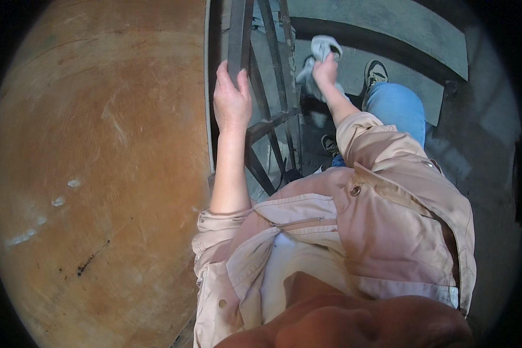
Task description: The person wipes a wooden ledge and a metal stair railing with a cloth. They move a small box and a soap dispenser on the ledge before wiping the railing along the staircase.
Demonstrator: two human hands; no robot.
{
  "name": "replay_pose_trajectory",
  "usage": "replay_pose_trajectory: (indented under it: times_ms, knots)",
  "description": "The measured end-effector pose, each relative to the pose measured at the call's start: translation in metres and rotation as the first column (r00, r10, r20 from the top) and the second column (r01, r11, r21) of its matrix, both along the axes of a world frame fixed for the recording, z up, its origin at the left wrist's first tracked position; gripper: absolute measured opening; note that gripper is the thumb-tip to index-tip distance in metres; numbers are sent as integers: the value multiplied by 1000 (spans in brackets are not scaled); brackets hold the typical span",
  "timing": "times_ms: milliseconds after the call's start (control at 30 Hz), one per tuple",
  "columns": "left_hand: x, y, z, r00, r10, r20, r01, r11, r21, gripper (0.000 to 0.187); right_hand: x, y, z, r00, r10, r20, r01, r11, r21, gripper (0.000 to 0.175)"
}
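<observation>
My left hand (232,102) is around a dark metal handrail (239,41), with the thumb along one side and the fingers along the other. Further ahead and to the right, my right hand (325,70) grips a crumpled white cloth (323,45). Motion blurs the cloth's lower folds, and its exact kind is hard to make out. It hangs above grey stair steps (400,61). One of my sneakers (375,74) is on a step, beneath a bent knee in blue jeans (396,106). My other shoe (329,143) shows lower down, partly hidden by my jacket.
Diagonal bars of the metal railing (272,124) run beside the stairs on my left. Past the railing is a large brownish-orange surface (113,130) with white smears and dark scratches. A dark grey floor or wall area (474,156) lies to the right of the steps.
</observation>
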State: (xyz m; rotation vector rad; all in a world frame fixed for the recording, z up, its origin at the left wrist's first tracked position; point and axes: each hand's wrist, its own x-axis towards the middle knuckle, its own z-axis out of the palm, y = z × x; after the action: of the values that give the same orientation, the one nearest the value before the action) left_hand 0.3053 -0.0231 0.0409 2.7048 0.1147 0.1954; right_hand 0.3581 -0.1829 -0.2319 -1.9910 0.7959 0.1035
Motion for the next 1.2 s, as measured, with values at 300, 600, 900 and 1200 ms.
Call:
replay_pose_trajectory:
  times_ms: [300, 600, 900, 1200]
  knots:
    - [2, -3, -2, 1000, -6, 22, 6, 1000, 13, 39, 16, 37, -7, 849, 372, 375, -366, 926, -90, 51]
    - [-1, 1, -4, 999, -20, 31, 19, 999, 39, 38, -101, 67, -85, 438, 853, -285, -815, 510, 276, 54]
    - [1, 0, -4, 999, -9, 53, 9, 1000, 3, 42, -117, 92, 12, 632, 703, -327, -641, 711, 290, 40]
    - [-29, 9, -15, 766, -234, 599, 308, 951, -22, 31, -113, 67, 99, 874, 452, -176, -101, 525, 845, 42]
